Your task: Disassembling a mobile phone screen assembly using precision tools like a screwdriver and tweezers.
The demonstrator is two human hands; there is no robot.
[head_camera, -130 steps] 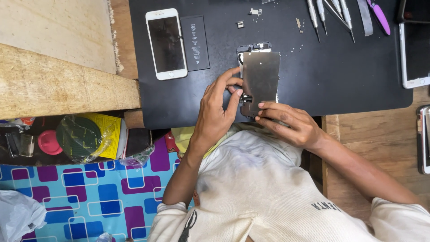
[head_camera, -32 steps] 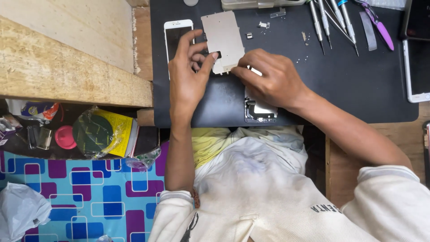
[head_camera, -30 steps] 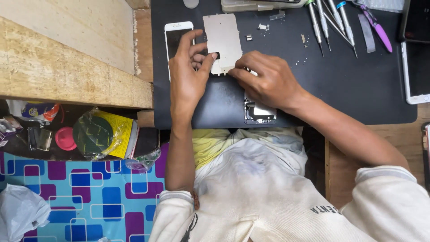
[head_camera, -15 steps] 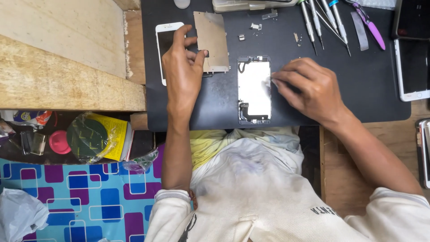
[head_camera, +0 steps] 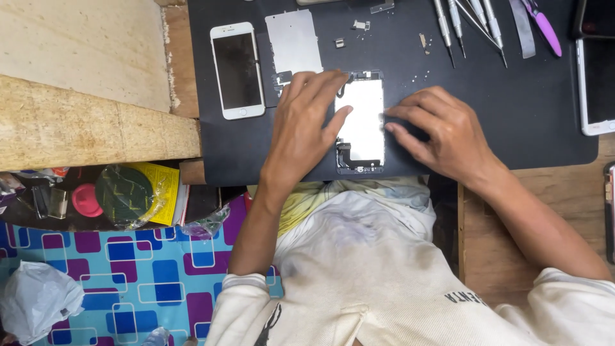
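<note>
A phone screen assembly [head_camera: 362,122] lies back side up on the black work mat [head_camera: 512,109], its white backing showing. My left hand [head_camera: 304,125] rests flat on its left edge, fingers touching the panel. My right hand [head_camera: 442,131] presses fingertips against its right edge. A silver metal shield plate [head_camera: 293,41] lies on the mat just above my left hand. A white phone [head_camera: 237,70] with a dark screen lies to the left of the plate.
Screwdrivers and tweezers [head_camera: 467,19] and a purple pry tool [head_camera: 543,25] line the mat's top right. Small screws and brackets [head_camera: 360,25] are scattered near the top. Another white device [head_camera: 596,77] sits at the right edge. A wooden board [head_camera: 83,122] lies left.
My left hand set the metal plate down on the mat and moved onto the screen assembly. My right hand stays at the assembly's right edge.
</note>
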